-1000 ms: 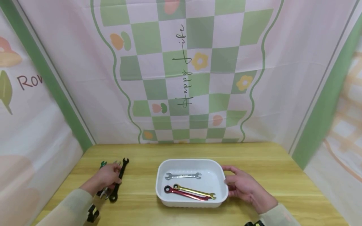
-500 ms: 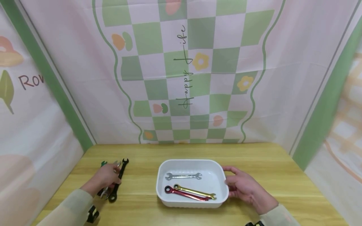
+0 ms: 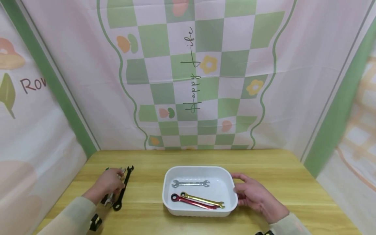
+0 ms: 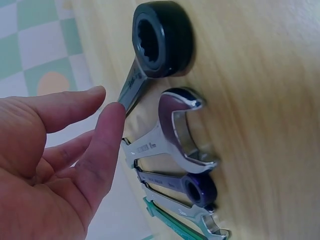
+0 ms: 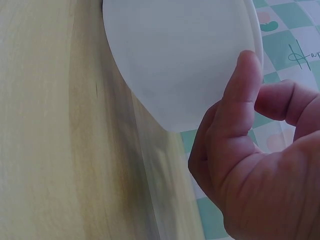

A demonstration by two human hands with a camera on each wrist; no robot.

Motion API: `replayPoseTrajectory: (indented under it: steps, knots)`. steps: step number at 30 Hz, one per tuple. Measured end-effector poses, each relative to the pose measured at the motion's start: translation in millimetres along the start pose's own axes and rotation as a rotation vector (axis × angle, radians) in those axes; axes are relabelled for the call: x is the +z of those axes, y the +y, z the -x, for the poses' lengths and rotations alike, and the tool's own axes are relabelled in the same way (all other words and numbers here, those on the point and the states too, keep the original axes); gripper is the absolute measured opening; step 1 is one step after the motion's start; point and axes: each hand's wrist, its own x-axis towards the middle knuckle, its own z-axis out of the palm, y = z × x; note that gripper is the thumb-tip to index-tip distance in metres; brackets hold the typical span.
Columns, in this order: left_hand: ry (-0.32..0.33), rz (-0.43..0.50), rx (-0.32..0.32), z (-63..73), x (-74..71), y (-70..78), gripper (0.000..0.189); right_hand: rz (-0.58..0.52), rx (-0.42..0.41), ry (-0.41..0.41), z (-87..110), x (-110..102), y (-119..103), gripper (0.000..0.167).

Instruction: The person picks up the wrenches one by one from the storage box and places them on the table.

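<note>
At the table's left, my left hand (image 3: 108, 182) hovers over a row of wrenches. The black ratchet wrench (image 4: 170, 37) lies just right of its fingers. In the left wrist view the thumb and forefinger stand apart, with nothing pinched; whether a fingertip touches the black shaft I cannot tell. Beside it lie a silver open-ended wrench (image 4: 167, 120), a purplish ratchet wrench (image 4: 162, 179), another silver wrench (image 4: 177, 204) and a green wrench (image 4: 172, 220). My right hand (image 3: 255, 195) touches the right outer wall of a white tray (image 3: 199, 212) with its fingers.
Inside the tray lie a silver double open-ended wrench (image 3: 191, 183), a gold ratchet wrench (image 3: 202, 199) and a red ratchet wrench (image 3: 192, 202), the gold one partly over the red. A patterned curtain (image 3: 205, 81) rises behind the wooden table (image 3: 147, 195).
My left fingers have drawn slightly left, off the black ratchet wrench, which lies on the table almost where it was. The right hand and the tray look unmoved.
</note>
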Motion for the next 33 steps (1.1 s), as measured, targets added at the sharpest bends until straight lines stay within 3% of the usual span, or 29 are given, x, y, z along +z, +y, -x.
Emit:
replayPoseTrajectory:
  steps: [8, 15, 20, 25, 33]
  knots:
    - [-0.005, 0.035, -0.024, -6.4, 1.2, -1.0, 0.048, -0.003, -0.001, 0.001, 0.5, -0.4, 0.7, 0.077]
    - [-0.019, 0.114, 0.066, -7.8, 0.2, 15.3, 0.045, -0.005, 0.007, 0.004, 1.0, 0.0, -0.2, 0.075]
    - [-0.024, 0.137, 0.145, -10.0, 2.9, 30.8, 0.045, -0.004, 0.011, 0.010, 0.8, 0.6, -1.4, 0.075]
    - [-0.063, 0.082, 0.185, -8.0, 5.1, 52.2, 0.060, -0.002, 0.013, 0.009, 1.7, 0.9, -2.3, 0.076]
    - [-0.073, -0.023, 0.306, -4.7, 12.4, 91.4, 0.080, 0.005, 0.019, 0.016, 1.8, 1.3, -3.2, 0.074]
